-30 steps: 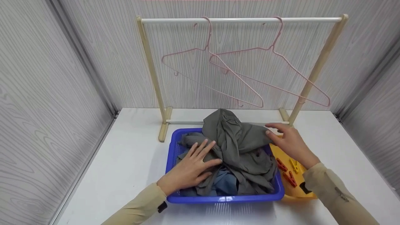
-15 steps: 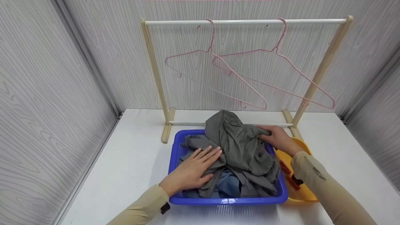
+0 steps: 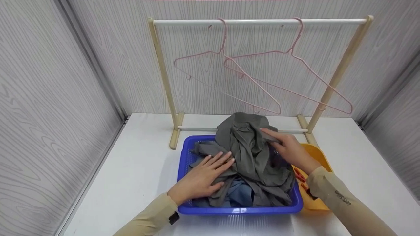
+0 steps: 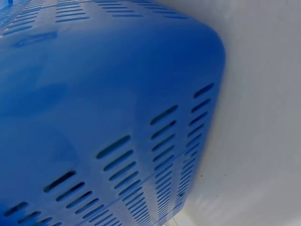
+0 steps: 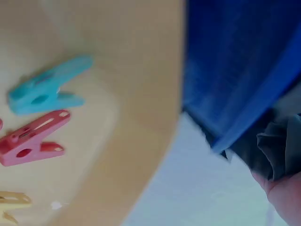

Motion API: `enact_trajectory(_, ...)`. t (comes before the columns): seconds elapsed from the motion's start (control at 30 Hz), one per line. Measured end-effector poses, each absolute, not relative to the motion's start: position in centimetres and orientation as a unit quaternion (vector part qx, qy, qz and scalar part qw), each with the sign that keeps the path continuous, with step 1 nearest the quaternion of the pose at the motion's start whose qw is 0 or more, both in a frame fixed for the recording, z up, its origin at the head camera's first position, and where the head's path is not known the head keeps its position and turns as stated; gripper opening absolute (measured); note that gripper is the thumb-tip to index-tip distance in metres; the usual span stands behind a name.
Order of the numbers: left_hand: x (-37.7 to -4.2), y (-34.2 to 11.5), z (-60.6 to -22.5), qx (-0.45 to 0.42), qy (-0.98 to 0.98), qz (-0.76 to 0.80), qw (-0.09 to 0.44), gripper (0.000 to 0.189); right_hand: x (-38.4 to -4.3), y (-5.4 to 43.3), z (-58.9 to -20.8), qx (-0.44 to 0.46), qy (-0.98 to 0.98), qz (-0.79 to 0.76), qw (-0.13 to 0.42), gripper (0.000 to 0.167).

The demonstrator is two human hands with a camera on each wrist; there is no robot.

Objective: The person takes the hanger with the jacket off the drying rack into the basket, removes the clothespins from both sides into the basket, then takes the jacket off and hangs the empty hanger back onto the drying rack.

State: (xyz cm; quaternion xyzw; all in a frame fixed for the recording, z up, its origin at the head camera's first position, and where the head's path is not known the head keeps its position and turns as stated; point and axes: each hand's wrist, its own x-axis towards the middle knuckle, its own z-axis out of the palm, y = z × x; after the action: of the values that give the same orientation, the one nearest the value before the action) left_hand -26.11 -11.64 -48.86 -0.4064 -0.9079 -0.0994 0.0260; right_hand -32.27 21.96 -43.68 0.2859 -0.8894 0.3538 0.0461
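Observation:
A blue plastic basket [image 3: 239,210] on the white table holds a heap of crumpled clothes. On top lies a dark grey garment [image 3: 246,160], its upper part rising past the basket's far rim. A blue cloth [image 3: 240,192] shows underneath near the front. My left hand [image 3: 201,178] rests palm down on the grey fabric at the left, fingers spread. With my right hand [image 3: 292,151] I pinch a fold of the grey garment at its upper right, between thumb and fingers. The left wrist view has only the basket's slotted wall [image 4: 117,94].
Behind the basket stands a wooden rack with a white rail [image 3: 259,22]. Two pink hangers [image 3: 251,78] hang from it. A yellow tray [image 3: 316,154] sits right of the basket, partly under my right arm, with turquoise [image 5: 49,84], red [image 5: 35,136] and yellow clothespins [image 5: 14,201] in it.
My right hand came in from the right, took hold of the grey garment's edge and drew it left, bunching the fabric. The left hand stays on the heap. The view shifted slightly.

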Motion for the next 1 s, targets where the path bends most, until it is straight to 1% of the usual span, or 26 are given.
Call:
enact_trajectory(0.1,-26.1,-11.6,-48.9,-0.406,-0.907,-0.106,0.032,0.082,-30.2,21.0,-43.4,0.327,-0.886,0.329,0.027,0.062)
enact_trajectory(0.17,-26.1,-11.6,-48.8,-0.406,-0.906,-0.111,0.037,0.084,-28.8,20.4,-43.6,0.355,-0.883,0.306,0.018,0.064)
enact_trajectory(0.3,-25.9,-11.6,-48.7,-0.407,-0.904,-0.123,0.05,0.085,-26.2,19.1,-44.5,0.388,-0.885,0.258,-0.011,0.058)
enact_trajectory(0.43,-25.9,-11.6,-48.5,-0.407,-0.902,-0.131,0.066,0.083,-24.4,17.9,-45.8,0.397,-0.886,0.23,-0.059,0.055)
enact_trajectory(0.57,-26.1,-11.6,-48.4,-0.407,-0.9,-0.134,0.075,0.076,-23.9,16.9,-47.2,0.398,-0.884,0.217,-0.117,0.054)
enact_trajectory(0.7,-26.1,-11.8,-48.6,-0.413,-0.901,-0.124,0.05,0.066,-24.0,16.5,-48.2,0.399,-0.879,0.212,-0.152,0.051)
enact_trajectory(0.87,-26.1,-12.0,-49.0,-0.417,-0.903,-0.107,0.007,0.057,-24.1,16.5,-48.4,0.392,-0.88,0.212,-0.165,0.051)
enact_trajectory(1.0,-26.0,-11.9,-49.2,-0.42,-0.903,-0.096,0.0,0.055,-24.0,17.1,-47.2,0.391,-0.874,0.239,-0.162,0.049)
